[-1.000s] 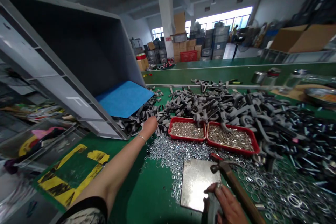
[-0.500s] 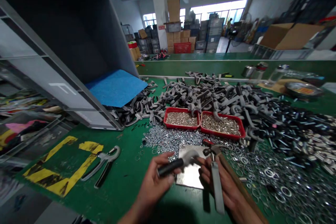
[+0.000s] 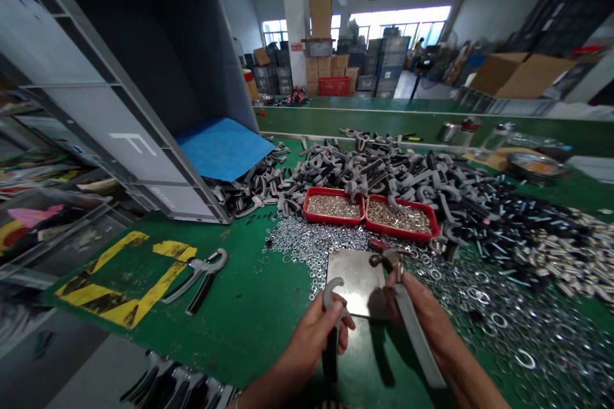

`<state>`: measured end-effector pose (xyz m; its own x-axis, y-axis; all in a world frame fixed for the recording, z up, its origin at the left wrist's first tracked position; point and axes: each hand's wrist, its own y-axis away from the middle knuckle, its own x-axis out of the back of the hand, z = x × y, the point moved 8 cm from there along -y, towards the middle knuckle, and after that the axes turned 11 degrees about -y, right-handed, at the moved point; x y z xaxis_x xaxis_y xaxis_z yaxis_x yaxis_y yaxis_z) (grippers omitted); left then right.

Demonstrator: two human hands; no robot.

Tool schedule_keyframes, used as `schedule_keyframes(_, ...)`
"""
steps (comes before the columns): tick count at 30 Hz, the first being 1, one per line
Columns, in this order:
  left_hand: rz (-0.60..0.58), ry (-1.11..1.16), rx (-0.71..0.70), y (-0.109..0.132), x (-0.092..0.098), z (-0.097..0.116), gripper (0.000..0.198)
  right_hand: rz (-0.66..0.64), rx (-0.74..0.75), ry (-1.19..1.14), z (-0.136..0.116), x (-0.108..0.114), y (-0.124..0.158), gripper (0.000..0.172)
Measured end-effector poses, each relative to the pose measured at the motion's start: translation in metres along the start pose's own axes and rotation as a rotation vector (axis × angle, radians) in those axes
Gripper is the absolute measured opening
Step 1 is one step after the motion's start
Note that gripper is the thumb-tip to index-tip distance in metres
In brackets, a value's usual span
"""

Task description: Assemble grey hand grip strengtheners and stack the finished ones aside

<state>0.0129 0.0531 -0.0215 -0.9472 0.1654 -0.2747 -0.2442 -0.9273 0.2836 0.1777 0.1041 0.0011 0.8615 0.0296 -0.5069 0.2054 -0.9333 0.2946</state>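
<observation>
My left hand [image 3: 311, 335] is closed around a hooked handle [image 3: 330, 356], its grey curved end pointing up and its black grip pointing down. In my right hand [image 3: 429, 316] a grey straight-sided handle [image 3: 416, 332] slants down to the right, its upper end near my fingertips. Both pieces are apart from each other. Between and beyond my hands lies a square metal plate [image 3: 352, 275]. A hammer [image 3: 387, 259] rests at the plate's right edge, its shaft mostly hidden by my right hand. A joined pair of handles [image 3: 204, 278] lies to the left.
Two red trays [image 3: 334, 220] of small metal parts stand beyond the plate. Behind them spreads a heap of grey handles [image 3: 369, 166]. Loose rings [image 3: 499, 321] cover the right side. A large grey crate [image 3: 192, 195] lies tipped at left, near yellow-black tape [image 3: 103, 297].
My left hand has turned its handle from lying sideways to upright and lowered it, away from the other piece. My right hand has moved slightly right with its handle. The view has shifted a little.
</observation>
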Motion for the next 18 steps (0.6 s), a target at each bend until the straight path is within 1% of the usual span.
schedule_keyframes(2,0.031,-0.029,0.049,0.0,-0.002,-0.002,0.04,-0.028,-0.002,0.275,0.004,-0.006,0.007,0.038)
schedule_keyframes(4,0.036,-0.089,0.089,-0.001,-0.007,-0.003,0.044,-0.063,0.072,0.521,0.007,-0.018,0.014,0.037)
schedule_keyframes(7,0.053,-0.18,0.122,-0.001,-0.011,0.001,0.051,-0.079,0.199,0.733,0.008,-0.033,0.02,0.035)
schedule_keyframes(9,0.061,-0.24,0.137,-0.002,-0.012,0.004,0.055,-0.073,0.228,0.804,0.007,-0.037,0.022,0.033)
schedule_keyframes(11,0.039,-0.298,0.141,-0.002,-0.015,0.006,0.056,-0.076,0.237,0.839,0.005,-0.038,0.023,0.032)
schedule_keyframes(15,-0.048,-0.408,0.111,0.001,-0.025,0.011,0.05,-0.079,0.244,0.851,0.001,-0.037,0.029,0.029)
schedule_keyframes(18,-0.037,-0.462,0.054,0.007,-0.027,0.013,0.044,-0.076,0.263,0.831,0.0,-0.037,0.037,0.028)
